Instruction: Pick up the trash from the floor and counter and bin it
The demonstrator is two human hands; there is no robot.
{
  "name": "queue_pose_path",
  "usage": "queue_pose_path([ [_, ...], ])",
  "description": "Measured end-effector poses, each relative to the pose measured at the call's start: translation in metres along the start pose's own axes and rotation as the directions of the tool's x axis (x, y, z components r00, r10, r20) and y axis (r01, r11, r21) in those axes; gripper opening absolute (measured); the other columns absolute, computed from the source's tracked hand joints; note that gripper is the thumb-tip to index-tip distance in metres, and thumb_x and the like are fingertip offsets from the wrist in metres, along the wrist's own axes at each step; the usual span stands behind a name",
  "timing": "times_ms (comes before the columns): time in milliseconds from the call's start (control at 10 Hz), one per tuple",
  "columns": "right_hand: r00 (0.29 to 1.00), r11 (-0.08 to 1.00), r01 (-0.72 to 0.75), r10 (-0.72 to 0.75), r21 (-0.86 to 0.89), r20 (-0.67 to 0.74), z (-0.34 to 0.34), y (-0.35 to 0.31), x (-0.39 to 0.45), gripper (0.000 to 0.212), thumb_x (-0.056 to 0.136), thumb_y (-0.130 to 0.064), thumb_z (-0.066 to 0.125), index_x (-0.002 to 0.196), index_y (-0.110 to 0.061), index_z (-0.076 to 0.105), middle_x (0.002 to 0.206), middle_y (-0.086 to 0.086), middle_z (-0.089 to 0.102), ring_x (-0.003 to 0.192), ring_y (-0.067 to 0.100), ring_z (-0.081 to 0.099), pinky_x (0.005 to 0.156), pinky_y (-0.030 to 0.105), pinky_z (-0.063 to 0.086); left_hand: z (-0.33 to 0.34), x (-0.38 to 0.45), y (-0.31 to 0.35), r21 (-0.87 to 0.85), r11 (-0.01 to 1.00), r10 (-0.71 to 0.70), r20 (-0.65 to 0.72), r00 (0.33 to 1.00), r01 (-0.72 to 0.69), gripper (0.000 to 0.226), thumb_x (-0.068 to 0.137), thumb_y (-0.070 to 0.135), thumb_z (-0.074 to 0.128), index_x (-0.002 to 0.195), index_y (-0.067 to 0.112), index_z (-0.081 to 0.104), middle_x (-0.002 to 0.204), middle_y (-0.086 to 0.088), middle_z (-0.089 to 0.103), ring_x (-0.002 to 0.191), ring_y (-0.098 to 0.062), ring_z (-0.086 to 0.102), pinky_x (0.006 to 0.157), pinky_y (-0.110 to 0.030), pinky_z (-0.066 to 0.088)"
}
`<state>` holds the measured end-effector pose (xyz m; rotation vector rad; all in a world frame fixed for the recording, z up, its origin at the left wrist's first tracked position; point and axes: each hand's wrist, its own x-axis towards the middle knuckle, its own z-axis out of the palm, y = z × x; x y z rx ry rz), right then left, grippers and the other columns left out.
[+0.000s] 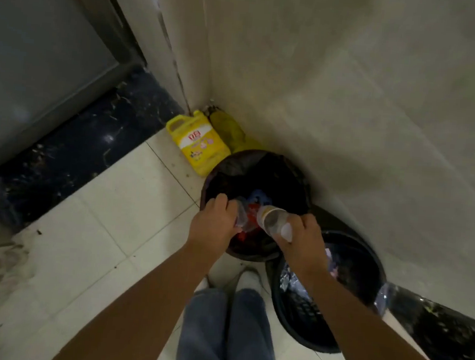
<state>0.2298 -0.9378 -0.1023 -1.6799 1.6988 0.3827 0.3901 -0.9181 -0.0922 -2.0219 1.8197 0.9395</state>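
Setting: corner of a room with pale square floor tiles (90, 225), a dark speckled stone threshold (85, 145) at left and beige walls (351, 89).

Item 1: round black waste bin lined with a dark bag (226, 167), standing on the tiles near the corner. Red and blue scraps lie inside it.

Item 2: second round black bin with slotted sides (300, 307), just beside the first, nearer the right wall; crumpled silvery and clear wrappers lie within.

Item 3: yellow plastic jug with a handle and printed label (198, 145), on the floor against the wall, behind the first bin. A yellow-green soft object (229, 128) sits beside it in the corner; what it is cannot be told.

Item 4: left hand (212, 229), over the near rim of the first bin, grip clenched on a crumpled clear plastic wrapper (240, 215).

Item 5: right hand (301, 236), over the same bin, grip closed around a clear plastic bottle with a pale label (273, 221), tilted mouth-down toward the bin's inside.

Item 6: the person's legs in blue jeans (218, 334), with white footwear (247, 278), standing before the bins.
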Motion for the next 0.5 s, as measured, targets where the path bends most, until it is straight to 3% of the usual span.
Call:
queue_pose_path([
  [100, 1.0, 0.997, -0.009, 0.01, -0.08, 0.013, 0.049, 0.015, 0.048, 0.044, 0.09, -0.017, 0.057, 0.13, -0.003, 0.042, 0.131, 0.02, 0.04, 0.119, 0.035, 0.042, 0.099, 0.037, 0.041, 0.063, 0.05, -0.02, 0.017, 1.0, 0.002, 0.027, 1.0, -0.002, 0.046, 0.099, 0.033, 0.046, 0.135, 0.008, 0.036, 0.136, -0.012, 0.038, 0.124, -0.025, 0.041, 0.094, -0.031, 0.046],
  [300, 0.996, 0.964, 0.016, 0.009, -0.266, 0.094, 0.092, 0.013, 0.075, 0.054, 0.09, -0.028, 0.057, 0.134, -0.004, 0.038, 0.14, 0.021, 0.037, 0.126, 0.036, 0.037, 0.104, 0.043, 0.037, 0.11, 0.074, -0.044, 0.064, 0.998, -0.009, 0.094, 0.996, 0.003, 0.047, 0.099, 0.035, 0.044, 0.137, 0.01, 0.037, 0.141, -0.012, 0.04, 0.13, -0.028, 0.038, 0.104, -0.035, 0.038],
  [400, 0.994, 0.961, 0.078, -0.055, -0.264, 0.094, 0.084, -0.005, 0.064, 0.055, 0.092, -0.028, 0.052, 0.139, -0.004, 0.036, 0.148, 0.022, 0.034, 0.138, 0.037, 0.028, 0.113, 0.047, 0.028, 0.091, 0.058, -0.053, 0.008, 1.0, 0.01, 0.043, 0.999, -0.01, 0.044, 0.102, 0.026, 0.038, 0.143, 0.009, 0.036, 0.152, -0.015, 0.033, 0.142, -0.03, 0.028, 0.112, -0.04, 0.031],
  [500, 0.983, 0.93, 0.167, -0.133, -0.327, 0.124, 0.056, -0.033, 0.049, 0.056, 0.099, -0.036, 0.032, 0.148, -0.013, 0.017, 0.16, 0.011, 0.009, 0.148, 0.03, 0.002, 0.121, 0.043, 0.007, 0.046, 0.041, -0.067, 0.061, 0.998, 0.005, 0.012, 1.0, -0.005, 0.05, 0.105, 0.027, 0.024, 0.151, 0.015, 0.011, 0.162, -0.008, 0.007, 0.149, -0.027, 0.003, 0.122, -0.04, 0.011],
])
